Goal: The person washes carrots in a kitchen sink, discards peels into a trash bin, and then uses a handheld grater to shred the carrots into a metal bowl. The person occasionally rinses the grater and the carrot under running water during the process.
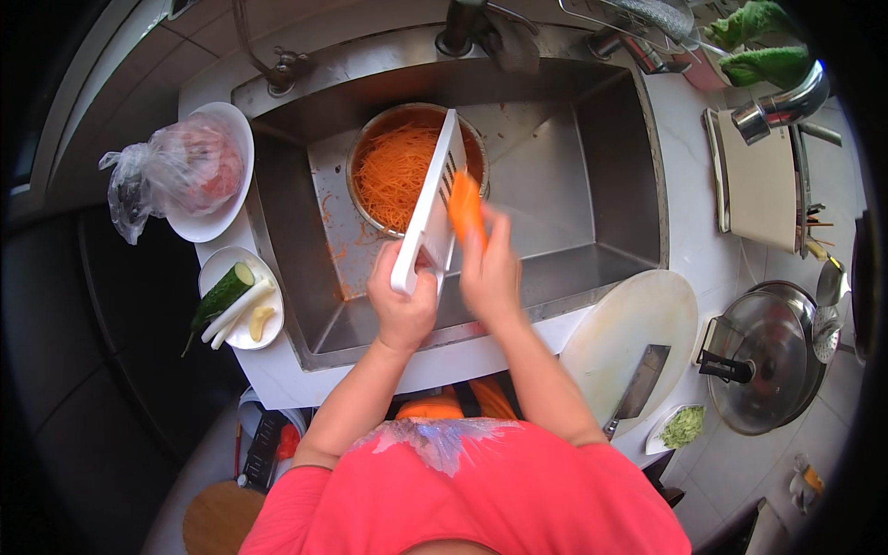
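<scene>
My left hand (404, 298) grips the handle end of a white plastic grater (431, 208), which slants edge-up over a round metal bowl (359, 149) standing in the sink. Shredded carrot (397, 173) fills much of the bowl. In my right hand (491, 274) is a peeled piece of carrot (465, 208), somewhat blurred, against or close beside the slotted right face of the grater; contact cannot be made out. Loose carrot shreds lie on the sink floor left of the bowl.
Around the stainless sink (659, 208) stand a white bowl with bagged meat (208, 163), a plate with a cucumber piece (232, 288), white stalks and ginger, a round cutting board (596, 347) bearing a cleaver (642, 381), and a lidded pan (756, 347). A faucet (458, 31) rises behind.
</scene>
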A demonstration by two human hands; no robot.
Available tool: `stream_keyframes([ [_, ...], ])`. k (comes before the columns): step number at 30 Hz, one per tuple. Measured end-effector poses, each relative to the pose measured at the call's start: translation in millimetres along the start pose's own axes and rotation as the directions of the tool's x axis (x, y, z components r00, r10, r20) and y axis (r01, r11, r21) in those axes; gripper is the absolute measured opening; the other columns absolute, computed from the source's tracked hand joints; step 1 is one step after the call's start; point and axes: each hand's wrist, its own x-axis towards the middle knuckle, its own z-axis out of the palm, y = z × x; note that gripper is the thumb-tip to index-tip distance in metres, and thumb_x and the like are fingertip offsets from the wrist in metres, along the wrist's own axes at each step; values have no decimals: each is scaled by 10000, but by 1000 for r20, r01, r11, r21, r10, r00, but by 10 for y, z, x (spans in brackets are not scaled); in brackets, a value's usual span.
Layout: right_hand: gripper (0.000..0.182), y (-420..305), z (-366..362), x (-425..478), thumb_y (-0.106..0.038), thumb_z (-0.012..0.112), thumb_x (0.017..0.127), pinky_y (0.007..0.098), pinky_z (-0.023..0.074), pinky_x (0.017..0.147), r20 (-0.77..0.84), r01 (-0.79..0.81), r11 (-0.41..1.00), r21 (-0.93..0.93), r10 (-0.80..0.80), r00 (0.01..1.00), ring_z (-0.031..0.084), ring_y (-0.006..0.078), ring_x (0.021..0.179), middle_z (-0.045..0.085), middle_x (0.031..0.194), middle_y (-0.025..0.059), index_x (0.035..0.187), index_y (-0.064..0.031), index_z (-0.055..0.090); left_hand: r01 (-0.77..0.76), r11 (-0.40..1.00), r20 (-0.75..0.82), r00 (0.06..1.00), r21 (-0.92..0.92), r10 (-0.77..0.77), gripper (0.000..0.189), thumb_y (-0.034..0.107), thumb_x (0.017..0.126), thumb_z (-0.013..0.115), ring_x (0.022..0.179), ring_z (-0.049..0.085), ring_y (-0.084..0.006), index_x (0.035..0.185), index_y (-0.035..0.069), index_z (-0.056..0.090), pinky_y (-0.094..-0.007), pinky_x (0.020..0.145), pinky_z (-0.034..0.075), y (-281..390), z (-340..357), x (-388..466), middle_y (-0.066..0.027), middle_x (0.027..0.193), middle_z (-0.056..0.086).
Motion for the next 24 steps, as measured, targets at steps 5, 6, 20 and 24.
stream_keyframes([
  [5,328,207,-111,565,-277,415,978,508,481,738,-70,41,999,-15,-42,997,630,446,838,670,927,230,1232,-74,455,-92,995,-4,996,25,92,261,-21,711,513,747,565,-194,961,-40,587,-301,701,466,5,-14,14,-94,807,552],
  [6,314,7,-189,289,-267,408,978,505,489,725,27,15,999,48,-17,999,635,443,821,672,900,226,1220,-77,472,-62,998,-58,996,2,62,260,-20,711,512,742,564,-200,960,-39,587,-304,698,465,-58,-41,68,-97,807,552],
  [20,307,-154,4,-53,-244,432,966,518,487,739,81,27,998,-55,-23,996,641,447,822,670,877,234,1233,-92,448,-57,997,-3,998,49,57,267,-2,732,508,796,562,-125,986,-39,583,-256,749,468,8,-96,95,-53,857,585],
  [24,344,338,60,767,-267,458,951,517,503,672,-96,-71,975,-210,51,994,650,439,745,677,857,221,1259,-113,441,-91,996,50,995,-14,92,271,-19,707,508,743,553,-188,964,-36,591,-294,697,464,25,-13,-4,-90,826,548],
])
